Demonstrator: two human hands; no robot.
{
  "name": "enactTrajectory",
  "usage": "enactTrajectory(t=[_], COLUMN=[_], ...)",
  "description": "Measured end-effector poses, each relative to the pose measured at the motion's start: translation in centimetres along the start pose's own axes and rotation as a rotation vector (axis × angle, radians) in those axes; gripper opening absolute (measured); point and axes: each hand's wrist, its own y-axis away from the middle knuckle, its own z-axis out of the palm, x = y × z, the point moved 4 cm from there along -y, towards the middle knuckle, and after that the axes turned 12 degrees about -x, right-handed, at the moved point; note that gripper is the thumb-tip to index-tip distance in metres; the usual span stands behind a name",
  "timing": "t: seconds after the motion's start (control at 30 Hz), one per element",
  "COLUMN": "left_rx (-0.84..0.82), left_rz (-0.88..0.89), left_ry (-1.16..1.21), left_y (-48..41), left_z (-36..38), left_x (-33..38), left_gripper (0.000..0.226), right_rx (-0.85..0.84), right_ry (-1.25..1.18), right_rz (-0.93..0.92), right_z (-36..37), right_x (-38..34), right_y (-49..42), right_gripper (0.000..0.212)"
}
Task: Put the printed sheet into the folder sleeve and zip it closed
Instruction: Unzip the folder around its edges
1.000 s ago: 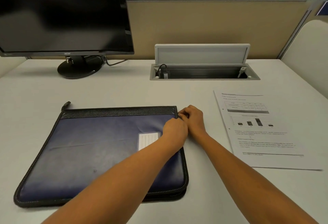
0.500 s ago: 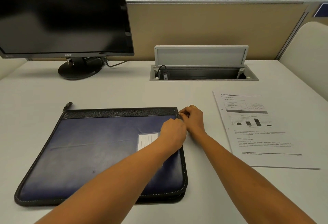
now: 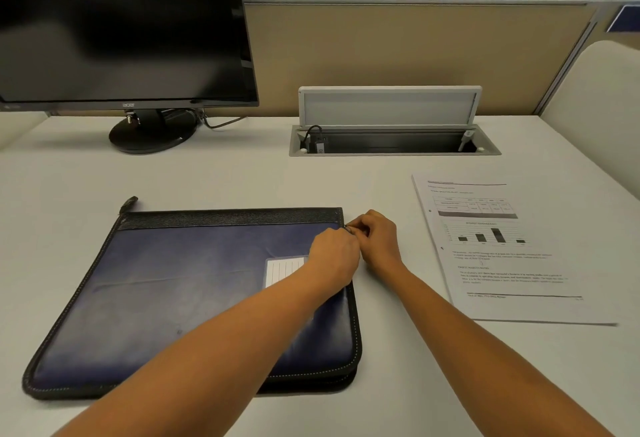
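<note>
A dark blue zip folder with black trim lies flat on the white desk, and it looks zipped along its right side. Both my hands meet at its top right corner. My left hand lies curled on the folder's corner, and its fingers grip the edge there. My right hand sits just off the folder's right edge and pinches the small metal zipper pull. The printed sheet, with a table and a bar chart, lies flat on the desk to the right of the folder, apart from both hands.
A black monitor on a round stand is at the back left. An open cable hatch with its lid raised sits at the back centre, in front of a tan partition. A pale chair back rises at the right.
Both hands have stayed at the folder's top right corner, the left one shifting only slightly. The folder and the sheet have not moved.
</note>
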Motion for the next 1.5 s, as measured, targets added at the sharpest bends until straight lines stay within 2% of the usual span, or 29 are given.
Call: enactTrajectory(t=[0.93,1.17,1.33,1.5], left_rx=[0.018,0.037,0.181,0.289], left_rz=[-0.015,-0.059,-0.040,0.082], left_ry=[-0.002,0.092,0.263,0.265], left_y=[-0.1,1.3,3.3,6.6], left_z=[0.0,0.2,1.2,3.3], left_x=[-0.2,-0.4,-1.5,-2.1], left_gripper=[0.027,0.027,0.030,0.047], right_rx=[-0.094,-0.084,-0.060,-0.056], right_ry=[-0.002,0.008,0.008,0.019], right_rz=[-0.026,-0.015,-0.024,-0.008], right_z=[-0.3,-0.3,-0.3,-0.1], right_x=[-0.3,-0.4,-0.5,-0.4], right_y=[7.9,8.0,8.0,8.0], right_gripper=[0.010,0.009,0.007,0.007])
